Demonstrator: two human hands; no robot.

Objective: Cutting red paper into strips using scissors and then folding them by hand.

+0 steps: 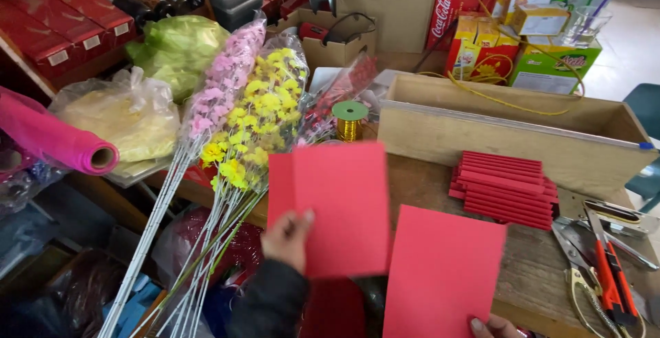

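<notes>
My left hand [287, 239] holds a red sheet of paper [330, 204] by its lower left edge, lifted above the wooden worktable [529, 269]. A fold line runs down the sheet near its left side. My right hand [491, 327] shows only at the bottom edge, fingertips gripping the lower corner of a second red sheet [440, 273] that lies flat on the table. A stack of folded red paper pieces [505, 188] rests on the table beyond the second sheet.
Bunches of yellow [258, 121] and pink artificial flowers [223, 80] in plastic sleeves lean at the left. A gold wire spool [350, 121], a wooden box [515, 128], scissors [581, 279], an orange utility knife [612, 279] and a pink paper roll [58, 139] surround the work area.
</notes>
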